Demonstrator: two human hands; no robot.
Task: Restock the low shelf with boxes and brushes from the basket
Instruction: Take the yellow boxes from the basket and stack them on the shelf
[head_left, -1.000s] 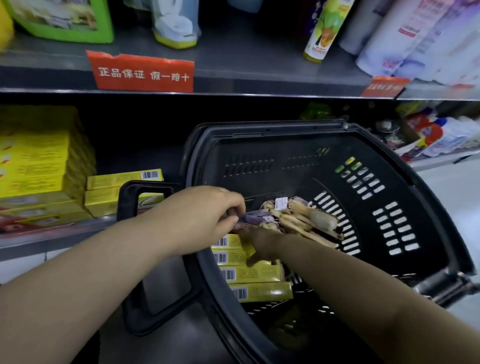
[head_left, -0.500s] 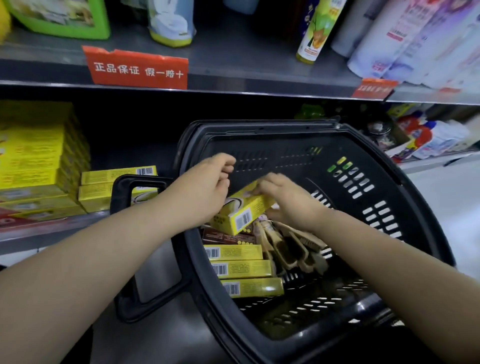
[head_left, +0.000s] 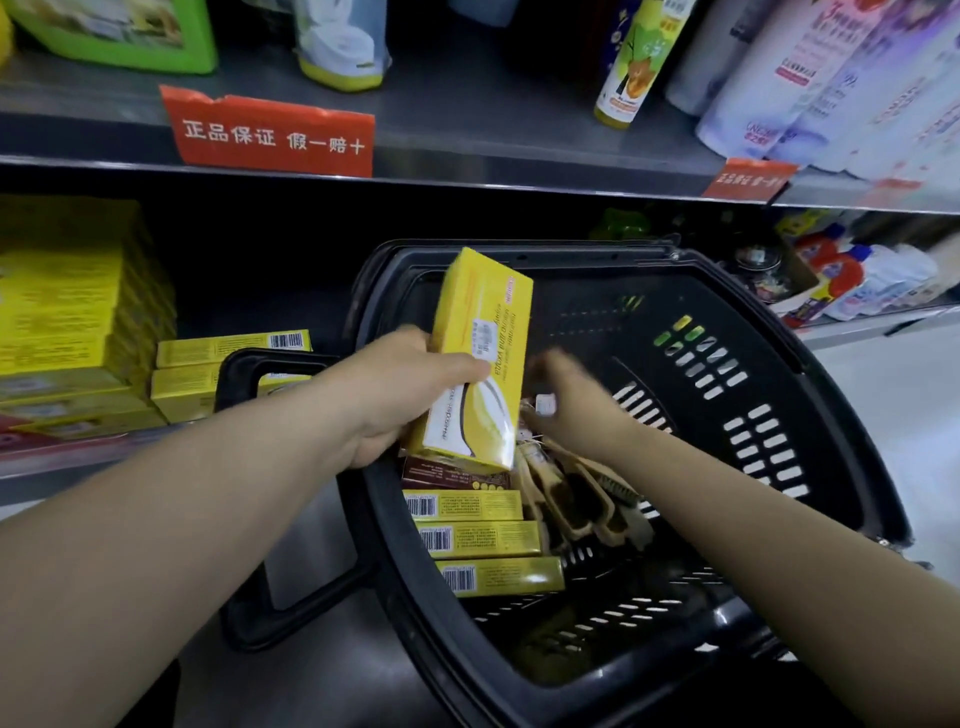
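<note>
My left hand (head_left: 400, 395) grips a yellow box (head_left: 480, 358) and holds it upright above the black basket (head_left: 810, 415). My right hand (head_left: 576, 400) is blurred, just right of the box and over the wooden brushes (head_left: 576, 499); whether it holds anything is unclear. Three yellow boxes (head_left: 478, 538) and a brown box (head_left: 452, 475) lie in the basket's left side. On the low shelf (head_left: 67, 457) at the left sit stacked yellow boxes (head_left: 228, 369).
The upper shelf (head_left: 493, 130) carries bottles and red price labels (head_left: 270, 132). The basket's handle (head_left: 244, 395) sticks out left toward the shelf boxes. Detergent bottles (head_left: 852, 270) stand at the right of the low shelf. Light floor (head_left: 904, 415) lies at the right.
My left hand has lifted the yellow box out of the basket and stood it upright. My right hand has let go of the box and dropped back toward the brushes.
</note>
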